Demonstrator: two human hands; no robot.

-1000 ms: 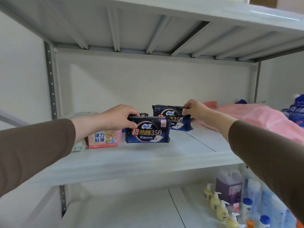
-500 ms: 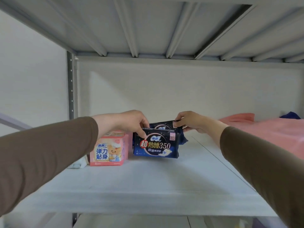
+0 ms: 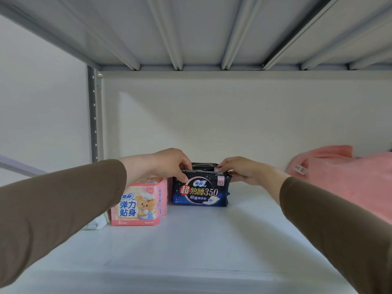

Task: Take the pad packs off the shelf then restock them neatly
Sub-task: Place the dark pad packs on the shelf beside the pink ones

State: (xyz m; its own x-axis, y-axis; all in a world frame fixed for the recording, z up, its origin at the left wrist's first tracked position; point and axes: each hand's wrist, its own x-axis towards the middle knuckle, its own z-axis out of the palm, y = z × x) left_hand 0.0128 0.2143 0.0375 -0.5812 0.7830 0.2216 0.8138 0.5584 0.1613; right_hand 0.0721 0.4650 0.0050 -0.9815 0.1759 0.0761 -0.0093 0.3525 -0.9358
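Observation:
A dark blue pad pack (image 3: 200, 190) stands upright on the white shelf (image 3: 191, 240), its printed front facing me. Right behind it stands a second dark pack (image 3: 204, 165), of which only the top edge shows. My left hand (image 3: 169, 164) pinches the front pack's top left corner. My right hand (image 3: 241, 170) holds the top right edge where the two packs meet; which pack its fingers grip is unclear. A pink pad pack (image 3: 139, 203) with a bear picture stands just left of the dark ones.
A pink folded towel (image 3: 343, 179) lies on the shelf at the right. A white packet (image 3: 97, 222) peeks out left of the pink pack. The upper shelf's ribbed underside (image 3: 201, 32) hangs overhead, and a grey upright post (image 3: 93, 115) stands at the back left.
The rear dark pack has moved left and now stands straight behind the front one. Both hands have come closer together over the packs, and my view has moved nearer and lower.

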